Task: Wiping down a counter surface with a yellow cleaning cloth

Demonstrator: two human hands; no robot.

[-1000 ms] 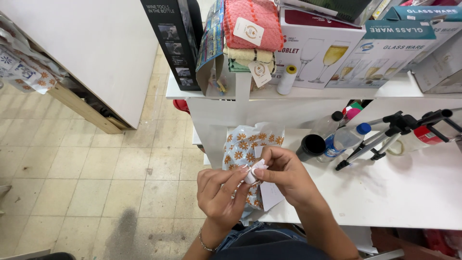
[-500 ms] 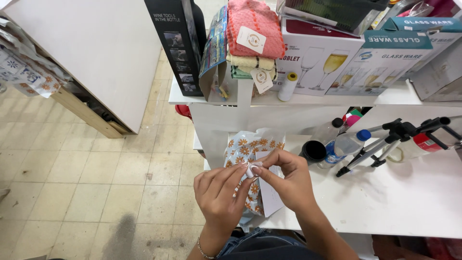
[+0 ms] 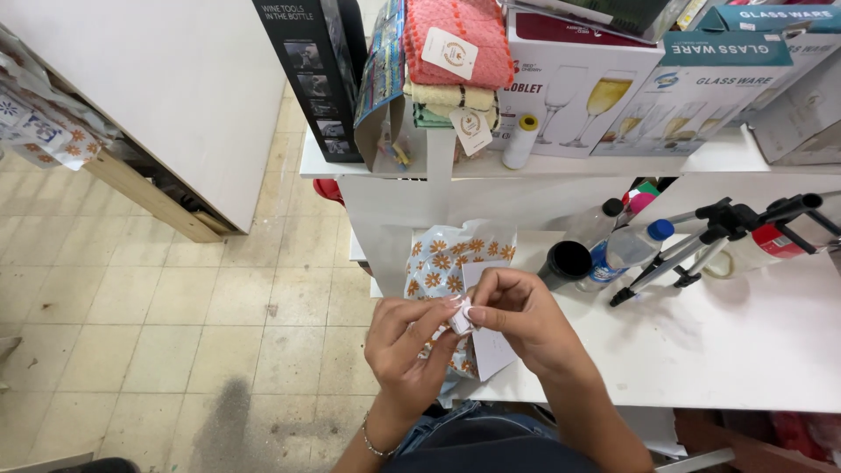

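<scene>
My left hand (image 3: 405,346) and right hand (image 3: 517,320) meet over the near left corner of the tabletop (image 3: 701,350), and both grips are narrow, fingertips pinched on one small white tag (image 3: 461,317) between them. A second ago the tag sat lower and a little rounder between my fingers; now it is raised and turned edge-on, so I judge the folding or peeling is under way, not finished. A white paper slip (image 3: 491,350) hangs just under my right hand. Beneath both hands lies the orange-flowered bag (image 3: 442,258), flat on the tabletop and running off its near edge.

Right of the bag stand a black cup (image 3: 566,261) and a blue-capped bottle (image 3: 626,250), close together. Farther right a black tripod (image 3: 710,236) lies on its side. On the far shelf (image 3: 613,162) are folded towels (image 3: 455,52), a spool (image 3: 520,142) and glassware boxes (image 3: 666,79). The tiled floor (image 3: 175,307) spreads left.
</scene>
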